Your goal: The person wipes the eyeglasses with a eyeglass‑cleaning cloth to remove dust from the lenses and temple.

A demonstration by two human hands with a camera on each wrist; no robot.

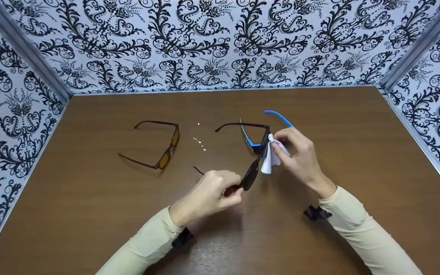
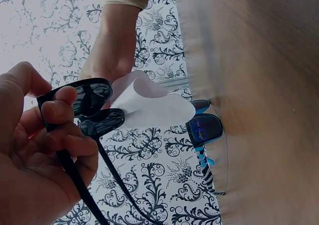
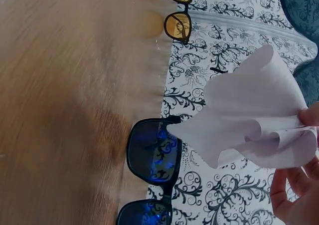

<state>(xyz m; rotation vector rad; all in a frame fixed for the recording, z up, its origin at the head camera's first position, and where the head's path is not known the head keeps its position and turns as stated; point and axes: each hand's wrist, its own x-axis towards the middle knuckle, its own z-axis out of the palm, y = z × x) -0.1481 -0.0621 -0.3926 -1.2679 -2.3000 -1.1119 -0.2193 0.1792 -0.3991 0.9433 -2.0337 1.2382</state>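
A pair of black sunglasses (image 1: pixel 251 176) is held above the table by my left hand (image 1: pixel 212 193), whose fingers grip it at the near hinge and temple. My right hand (image 1: pixel 299 154) pinches a white cloth (image 1: pixel 268 163) close to the far lens; whether the cloth touches the lens I cannot tell. In the left wrist view the cloth (image 2: pixel 159 108) hangs in folds just beyond the dark lenses (image 2: pixel 102 122). Behind the hands lie sunglasses with blue temples (image 1: pixel 279 115), partly hidden; the right wrist view shows their dark bluish lenses (image 3: pixel 153 152).
Glasses with yellow lenses (image 1: pixel 165 158) lie with temples spread on the left of the brown table (image 1: pixel 90 198). Small bright specks of light (image 1: pixel 199 142) show on the wood near them. Patterned walls (image 1: pixel 212 46) enclose the table at the back and sides.
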